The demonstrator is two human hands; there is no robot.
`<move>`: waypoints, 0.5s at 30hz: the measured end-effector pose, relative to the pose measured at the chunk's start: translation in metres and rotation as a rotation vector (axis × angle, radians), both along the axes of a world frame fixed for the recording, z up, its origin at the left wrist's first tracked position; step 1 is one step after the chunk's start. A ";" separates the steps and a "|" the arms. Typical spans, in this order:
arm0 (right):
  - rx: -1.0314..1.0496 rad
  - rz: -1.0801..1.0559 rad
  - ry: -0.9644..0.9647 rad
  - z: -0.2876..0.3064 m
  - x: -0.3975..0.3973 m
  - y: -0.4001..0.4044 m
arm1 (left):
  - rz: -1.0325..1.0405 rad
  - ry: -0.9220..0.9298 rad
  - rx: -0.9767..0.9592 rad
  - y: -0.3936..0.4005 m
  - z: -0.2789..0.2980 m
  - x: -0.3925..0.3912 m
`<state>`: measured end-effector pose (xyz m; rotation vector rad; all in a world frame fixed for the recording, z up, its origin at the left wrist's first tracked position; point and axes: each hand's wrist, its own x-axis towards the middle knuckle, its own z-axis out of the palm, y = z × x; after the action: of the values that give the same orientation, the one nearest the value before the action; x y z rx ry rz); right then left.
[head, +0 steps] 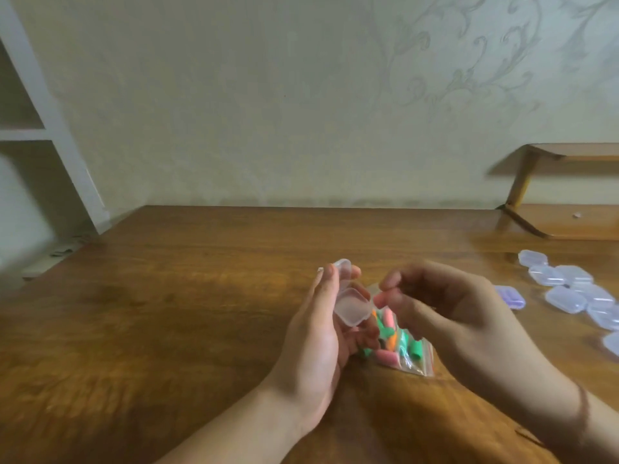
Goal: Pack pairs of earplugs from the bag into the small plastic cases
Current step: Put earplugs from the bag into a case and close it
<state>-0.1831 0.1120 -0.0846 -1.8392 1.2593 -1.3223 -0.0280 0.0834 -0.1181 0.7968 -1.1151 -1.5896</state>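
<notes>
While left hand [315, 333] grips an open clear case [351, 304] mid-surface, right hand [445, 313] hovers beside it, fingers loosely curled, holding nothing. Earplug bag [402, 349] lies under both hands. Spare cases [569, 289] crowd right edge; surface [150, 313] toward left edge is bare wood.

Brown wooden table [167, 313]. On it: clear zip bag [407, 354] of coloured earplugs at centre, cluster of small clear cases [576, 289] at right, wooden rack [562, 222] far right.
</notes>
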 end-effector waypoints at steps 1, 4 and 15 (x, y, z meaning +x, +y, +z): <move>-0.008 0.007 -0.003 0.001 0.003 0.001 | 0.003 -0.003 -0.005 0.001 0.000 -0.001; -0.082 -0.050 0.108 -0.002 0.011 0.004 | -0.014 -0.026 -0.027 0.003 0.001 -0.001; -0.195 -0.188 0.404 -0.010 0.016 0.001 | -0.127 0.043 -0.087 0.005 0.003 -0.004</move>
<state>-0.1675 0.1131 -0.0946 -2.2533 1.5889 -1.2437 -0.0319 0.0886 -0.1156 0.6425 -1.2146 -1.6434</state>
